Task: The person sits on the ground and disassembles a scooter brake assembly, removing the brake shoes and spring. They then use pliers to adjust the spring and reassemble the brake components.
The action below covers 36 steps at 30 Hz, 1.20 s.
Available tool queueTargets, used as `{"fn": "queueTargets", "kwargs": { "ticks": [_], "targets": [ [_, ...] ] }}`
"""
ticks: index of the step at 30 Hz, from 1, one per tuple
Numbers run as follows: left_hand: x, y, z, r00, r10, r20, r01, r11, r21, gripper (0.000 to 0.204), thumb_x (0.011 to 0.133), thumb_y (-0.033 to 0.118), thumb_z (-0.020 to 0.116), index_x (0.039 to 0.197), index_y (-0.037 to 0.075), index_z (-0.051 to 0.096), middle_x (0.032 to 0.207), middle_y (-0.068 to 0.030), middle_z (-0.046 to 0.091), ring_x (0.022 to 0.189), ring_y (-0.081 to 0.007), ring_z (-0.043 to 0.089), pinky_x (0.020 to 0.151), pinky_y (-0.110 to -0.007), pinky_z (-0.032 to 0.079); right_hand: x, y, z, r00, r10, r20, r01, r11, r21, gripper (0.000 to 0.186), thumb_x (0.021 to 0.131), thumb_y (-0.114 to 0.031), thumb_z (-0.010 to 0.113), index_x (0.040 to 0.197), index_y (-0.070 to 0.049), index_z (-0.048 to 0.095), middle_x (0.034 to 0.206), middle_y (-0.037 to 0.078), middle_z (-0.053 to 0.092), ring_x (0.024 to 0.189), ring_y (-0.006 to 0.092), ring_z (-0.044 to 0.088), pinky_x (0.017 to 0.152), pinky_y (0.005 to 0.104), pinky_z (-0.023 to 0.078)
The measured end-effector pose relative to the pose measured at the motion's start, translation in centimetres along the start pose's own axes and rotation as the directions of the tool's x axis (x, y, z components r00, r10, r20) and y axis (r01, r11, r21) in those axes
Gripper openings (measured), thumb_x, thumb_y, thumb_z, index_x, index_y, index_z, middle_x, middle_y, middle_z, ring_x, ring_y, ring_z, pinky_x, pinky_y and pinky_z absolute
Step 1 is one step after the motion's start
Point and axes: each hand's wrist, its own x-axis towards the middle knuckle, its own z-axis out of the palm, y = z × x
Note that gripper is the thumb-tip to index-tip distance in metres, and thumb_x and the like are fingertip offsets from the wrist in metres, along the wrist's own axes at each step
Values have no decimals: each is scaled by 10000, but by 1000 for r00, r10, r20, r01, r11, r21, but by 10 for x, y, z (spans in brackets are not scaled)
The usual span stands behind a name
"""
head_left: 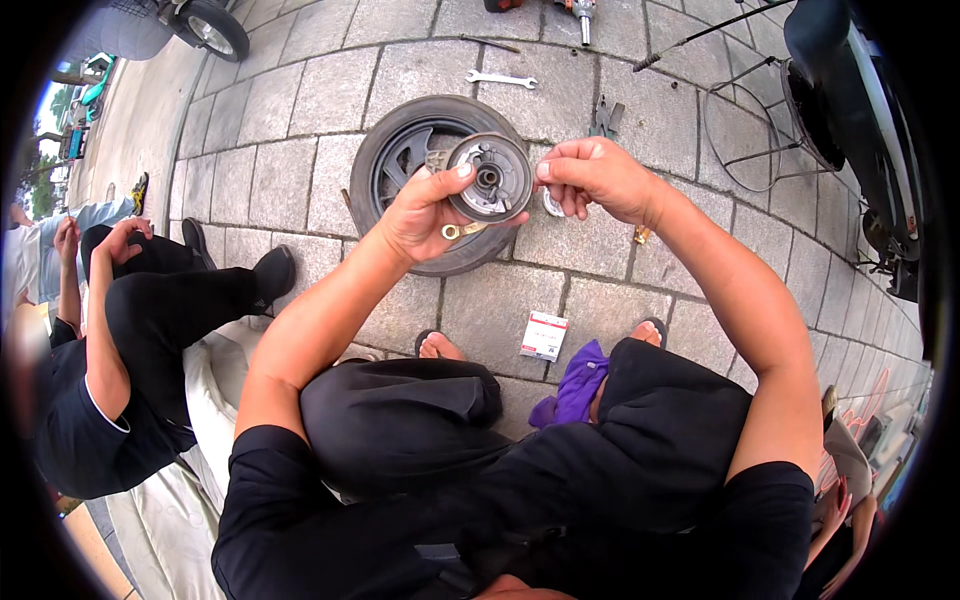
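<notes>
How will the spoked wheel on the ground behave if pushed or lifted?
Probably heavy for its size: thick tyre around a solid-looking spoked rim. Lying flat, it seems unlikely to roll unless stood on edge. Pushed, it would likely drag rather than glide, with rubber against rough-looking paving.

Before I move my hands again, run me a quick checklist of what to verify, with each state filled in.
1. Round metal plate gripped: ok, your left hand holds it.
2. Plate clear of the wheel: cannot tell; it overlaps the wheel from above.
3. Right hand empty: cannot tell; its fingertips are pinched together beside the plate's right edge.
4. Both hands free: not ok, the left is occupied.
5. Pliers in sight: ok, on the paving beyond your right hand.
6. Wrench clear of the wheel: ok, it lies apart on the paving.
</notes>
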Motion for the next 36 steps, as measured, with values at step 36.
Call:
{"fn": "queueTargets", "kwargs": {
  "ticks": [36],
  "targets": [
    [9,-11,-32,991,-114,-64,121,984,130,530,1091,439,553,1474,75,525,1400,-130,675,1317,-296,650,1121,-677,492,30,-8,25,794,-606,55,409,464,-786,304,962,-226,691,1211,-57,741,1076,134,772,939,319,756,848,399,594]
  ]
}}
